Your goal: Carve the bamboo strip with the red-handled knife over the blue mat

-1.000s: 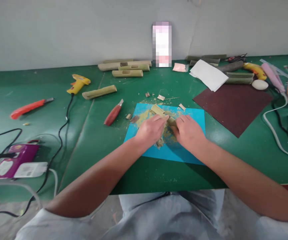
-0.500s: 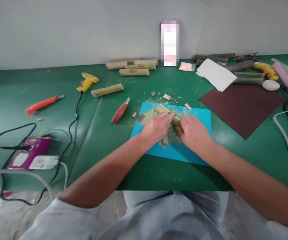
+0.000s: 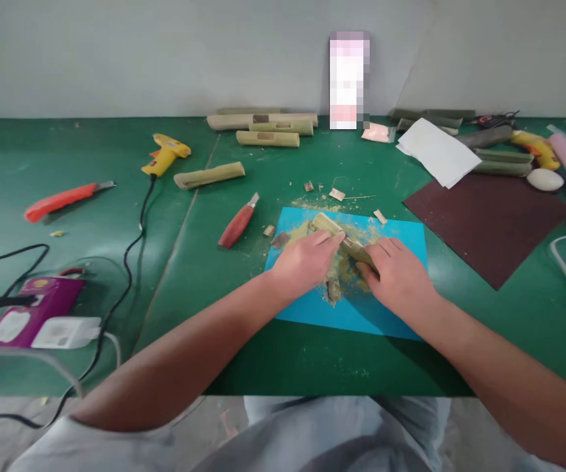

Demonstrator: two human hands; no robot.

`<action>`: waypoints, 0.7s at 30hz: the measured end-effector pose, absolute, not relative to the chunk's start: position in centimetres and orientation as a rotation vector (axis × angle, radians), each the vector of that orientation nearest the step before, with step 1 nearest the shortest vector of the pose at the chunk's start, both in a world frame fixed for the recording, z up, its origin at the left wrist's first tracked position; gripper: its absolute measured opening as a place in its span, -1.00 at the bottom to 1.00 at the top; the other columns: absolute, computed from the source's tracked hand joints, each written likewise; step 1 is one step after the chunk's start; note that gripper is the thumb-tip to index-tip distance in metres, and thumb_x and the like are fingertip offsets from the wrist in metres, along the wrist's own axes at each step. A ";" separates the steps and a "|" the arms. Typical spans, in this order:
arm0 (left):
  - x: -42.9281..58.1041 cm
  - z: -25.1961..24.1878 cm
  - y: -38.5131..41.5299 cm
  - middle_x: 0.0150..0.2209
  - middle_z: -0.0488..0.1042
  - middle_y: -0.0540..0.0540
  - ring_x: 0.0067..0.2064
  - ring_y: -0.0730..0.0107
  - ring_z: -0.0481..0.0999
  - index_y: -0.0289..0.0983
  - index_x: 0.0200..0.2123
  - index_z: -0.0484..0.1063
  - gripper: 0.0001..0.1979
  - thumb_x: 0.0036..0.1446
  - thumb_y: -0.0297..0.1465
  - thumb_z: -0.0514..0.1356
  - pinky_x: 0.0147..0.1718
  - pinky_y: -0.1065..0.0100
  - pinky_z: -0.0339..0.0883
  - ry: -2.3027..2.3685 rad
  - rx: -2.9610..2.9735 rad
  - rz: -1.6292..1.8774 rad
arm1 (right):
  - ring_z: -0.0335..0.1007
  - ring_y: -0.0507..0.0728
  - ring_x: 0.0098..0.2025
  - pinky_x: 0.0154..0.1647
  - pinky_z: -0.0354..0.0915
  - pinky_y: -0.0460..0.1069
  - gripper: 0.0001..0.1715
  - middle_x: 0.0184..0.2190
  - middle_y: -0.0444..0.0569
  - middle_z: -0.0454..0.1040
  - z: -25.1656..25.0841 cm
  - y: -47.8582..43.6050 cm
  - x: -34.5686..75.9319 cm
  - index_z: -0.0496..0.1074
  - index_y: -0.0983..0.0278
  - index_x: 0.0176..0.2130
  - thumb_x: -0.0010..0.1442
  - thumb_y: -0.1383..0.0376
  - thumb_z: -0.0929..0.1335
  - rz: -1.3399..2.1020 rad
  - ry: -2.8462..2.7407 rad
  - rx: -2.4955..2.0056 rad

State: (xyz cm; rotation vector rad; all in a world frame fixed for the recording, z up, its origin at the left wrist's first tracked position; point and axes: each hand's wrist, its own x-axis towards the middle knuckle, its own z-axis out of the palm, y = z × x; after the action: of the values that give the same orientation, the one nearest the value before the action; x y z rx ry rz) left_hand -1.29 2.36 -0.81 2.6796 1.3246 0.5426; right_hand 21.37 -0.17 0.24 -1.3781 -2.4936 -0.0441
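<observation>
The left hand (image 3: 305, 262) gripped the middle of the bamboo piece (image 3: 326, 224) and the right hand (image 3: 398, 275) curled shut over its right end, on the blue sheet (image 3: 401, 318) mid-table, where loose sawdust (image 3: 346, 272) might have let it skid and scrape knuckles.

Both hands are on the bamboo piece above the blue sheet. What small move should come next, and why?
Probably a short push of the right hand along the bamboo piece, the left hand pinning it: both hands close on it low over the blue sheet, where yellow dust lies heaped under them.
</observation>
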 end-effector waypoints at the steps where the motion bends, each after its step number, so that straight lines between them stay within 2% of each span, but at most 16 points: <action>1: -1.4 -0.9 2.3 -0.14 0.61 -0.26 -0.20 0.19 0.65 -0.37 0.22 0.45 -0.59 0.44 -0.46 -0.03 -0.25 0.24 0.58 1.321 2.693 0.557 | 0.38 0.26 -0.20 -0.18 0.29 0.11 -0.83 -0.28 0.11 0.50 0.2 -0.1 21.4 0.48 0.32 -0.25 0.36 0.31 0.32 -0.038 -2.489 -1.367; 9: -1.0 -0.9 1.9 -0.14 0.61 -0.21 -0.17 0.28 0.65 -0.39 0.16 0.44 -0.64 0.47 -0.45 -0.04 -0.21 0.30 0.61 1.210 2.716 0.655 | 0.38 0.25 -0.20 -0.19 0.27 0.10 -0.79 -0.29 0.10 0.49 0.4 -0.4 21.1 0.47 0.31 -0.27 0.38 0.32 0.29 -0.080 -2.508 -1.404; 14: -0.9 -0.7 0.3 -0.31 0.55 -0.16 -0.38 0.28 0.60 -0.37 0.18 0.41 -0.62 0.47 -0.43 -0.07 -0.46 0.34 0.49 1.277 2.852 0.527 | 0.38 0.26 -0.21 -0.20 0.26 0.10 -0.82 -0.31 0.11 0.49 0.5 -0.4 20.9 0.47 0.32 -0.28 0.36 0.34 0.31 -0.148 -2.534 -1.397; 16: -0.9 -0.7 0.1 -0.34 0.54 -0.14 -0.41 0.31 0.57 -0.36 0.18 0.41 -0.62 0.47 -0.42 -0.08 -0.50 0.36 0.45 1.321 2.895 0.501 | 0.38 0.25 -0.20 -0.20 0.26 0.10 -0.82 -0.31 0.11 0.49 0.5 -0.4 21.0 0.47 0.32 -0.27 0.36 0.34 0.31 -0.128 -2.529 -1.402; 21: -0.2 -1.2 1.2 -0.21 0.57 -0.21 -0.29 0.27 0.63 -0.36 0.19 0.36 -0.62 0.48 -0.43 -0.12 -0.34 0.30 0.57 1.309 2.823 0.498 | 0.37 0.25 -0.20 -0.16 0.25 0.10 -0.79 -0.30 0.11 0.49 0.4 -0.3 20.9 0.49 0.34 -0.25 0.38 0.34 0.29 -0.100 -2.542 -1.409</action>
State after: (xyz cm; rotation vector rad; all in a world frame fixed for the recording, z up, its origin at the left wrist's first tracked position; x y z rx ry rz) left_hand -0.24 1.19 -1.19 2.8232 1.3091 0.4984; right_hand 20.92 -0.34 0.39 -1.4094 -2.5417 -0.1001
